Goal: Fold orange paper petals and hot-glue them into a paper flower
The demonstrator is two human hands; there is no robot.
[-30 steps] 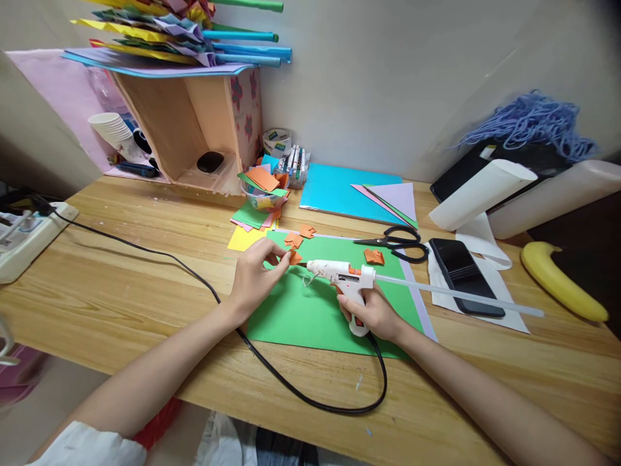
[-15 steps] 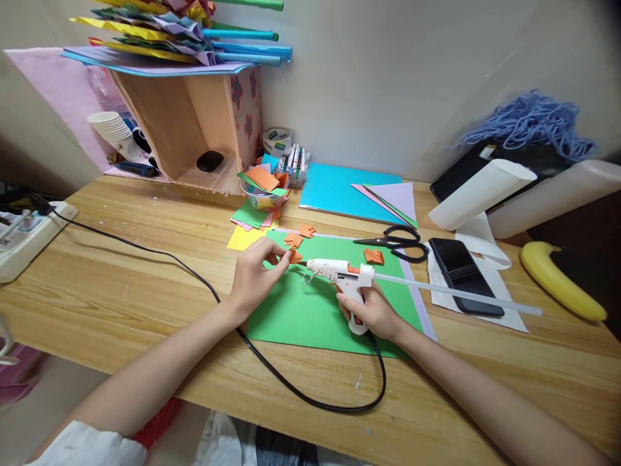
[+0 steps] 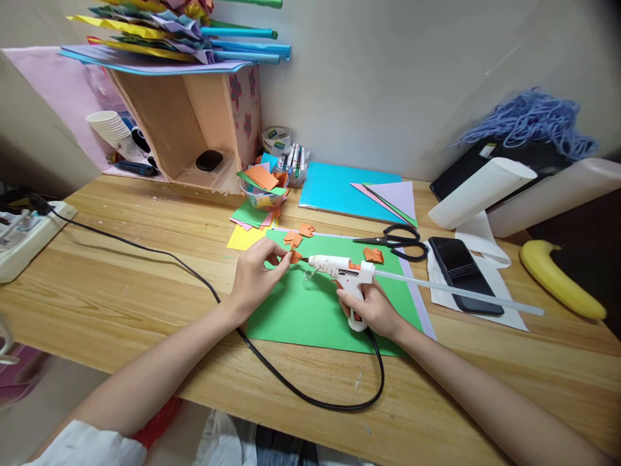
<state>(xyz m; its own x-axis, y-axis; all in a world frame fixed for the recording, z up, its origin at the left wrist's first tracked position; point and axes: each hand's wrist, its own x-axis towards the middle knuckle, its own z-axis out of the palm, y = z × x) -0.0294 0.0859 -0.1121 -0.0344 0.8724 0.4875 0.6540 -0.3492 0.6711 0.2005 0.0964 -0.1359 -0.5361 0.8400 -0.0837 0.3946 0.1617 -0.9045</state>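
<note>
My left hand (image 3: 259, 275) pinches a small folded orange paper piece (image 3: 295, 257) over the left part of a green sheet (image 3: 310, 317). My right hand (image 3: 371, 307) is wrapped round the handle of a white hot glue gun (image 3: 334, 266). Its nozzle points left and sits at the orange piece; whether they touch I cannot tell. A long clear glue stick (image 3: 460, 292) sticks out of the gun's back end. Two orange folded pieces (image 3: 293, 239) lie just beyond my left fingers, and another orange folded piece (image 3: 373, 255) lies behind the gun.
Black scissors (image 3: 395, 241) lie at the sheet's far right edge. Beyond are a phone (image 3: 463, 278), a banana (image 3: 557, 281) and a paper roll (image 3: 482, 193). A bowl of paper scraps (image 3: 262, 194) stands at the back. The gun's black cord (image 3: 310, 398) loops across the front to a power strip (image 3: 33, 239).
The glue gun has shifted very slightly to the right, its nozzle a little farther from my left fingertips. My left hand keeps its pinch on the orange piece.
</note>
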